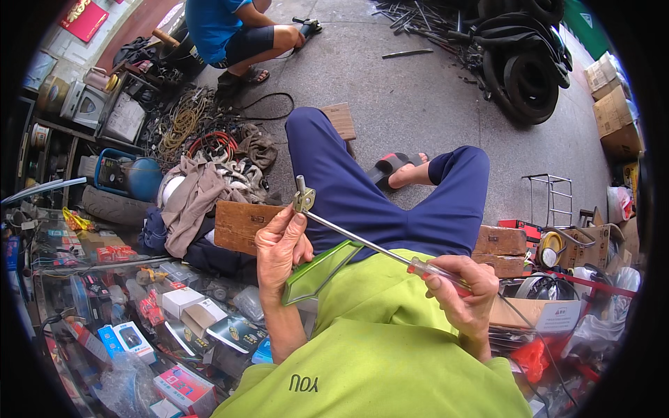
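Grey floor [432, 90] ahead. Small metal bracket [304, 200] pinched in my left hand [280, 245], over my lap [411, 226]. Right hand [461, 291] grips the screwdriver [366, 242], far end at the bracket. Green-framed piece [317, 269] by my left palm, contact unclear. Clothes heap [198, 202] left; another person [216, 31] crouching beyond.

Free passage lay over the grey floor [446, 90], beyond the bent, navy-trousered knees [310, 132]. Between the left hand [282, 245] and the right hand [463, 292], a long-shafted screwdriver [362, 240] barred direct crossing. Heaped clothes [198, 205] and small boxed goods [185, 389] obstructed the left; a cardboard box [554, 317], the right.
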`<state>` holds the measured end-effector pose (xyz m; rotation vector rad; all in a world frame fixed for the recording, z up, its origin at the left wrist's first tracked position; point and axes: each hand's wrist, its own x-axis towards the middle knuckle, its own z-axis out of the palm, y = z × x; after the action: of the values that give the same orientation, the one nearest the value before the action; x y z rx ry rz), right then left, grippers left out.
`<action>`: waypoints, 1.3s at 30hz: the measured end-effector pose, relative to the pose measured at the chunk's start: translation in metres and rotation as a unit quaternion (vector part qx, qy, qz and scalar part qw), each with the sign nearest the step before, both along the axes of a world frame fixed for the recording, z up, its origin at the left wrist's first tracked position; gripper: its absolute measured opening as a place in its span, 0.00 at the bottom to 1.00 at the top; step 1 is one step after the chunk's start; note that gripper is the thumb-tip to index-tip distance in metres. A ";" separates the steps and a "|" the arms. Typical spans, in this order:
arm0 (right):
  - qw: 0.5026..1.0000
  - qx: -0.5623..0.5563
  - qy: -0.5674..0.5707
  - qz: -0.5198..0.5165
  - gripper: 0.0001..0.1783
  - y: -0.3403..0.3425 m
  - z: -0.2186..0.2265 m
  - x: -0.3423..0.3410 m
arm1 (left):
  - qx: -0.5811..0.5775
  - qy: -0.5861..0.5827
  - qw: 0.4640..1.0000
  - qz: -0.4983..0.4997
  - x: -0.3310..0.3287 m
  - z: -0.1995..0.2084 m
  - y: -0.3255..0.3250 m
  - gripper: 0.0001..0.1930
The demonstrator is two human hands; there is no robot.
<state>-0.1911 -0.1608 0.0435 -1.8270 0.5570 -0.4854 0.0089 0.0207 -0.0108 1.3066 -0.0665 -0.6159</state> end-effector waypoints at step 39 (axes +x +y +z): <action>0.975 0.218 0.047 -0.013 0.15 -0.012 0.001 -0.004 | 0.056 -0.108 0.993 0.012 -0.005 0.008 0.000 0.20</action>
<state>-0.1954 -0.1732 0.0450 -1.4268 0.6941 -0.2670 0.0035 0.0203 -0.0030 1.4781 -0.1950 -0.4613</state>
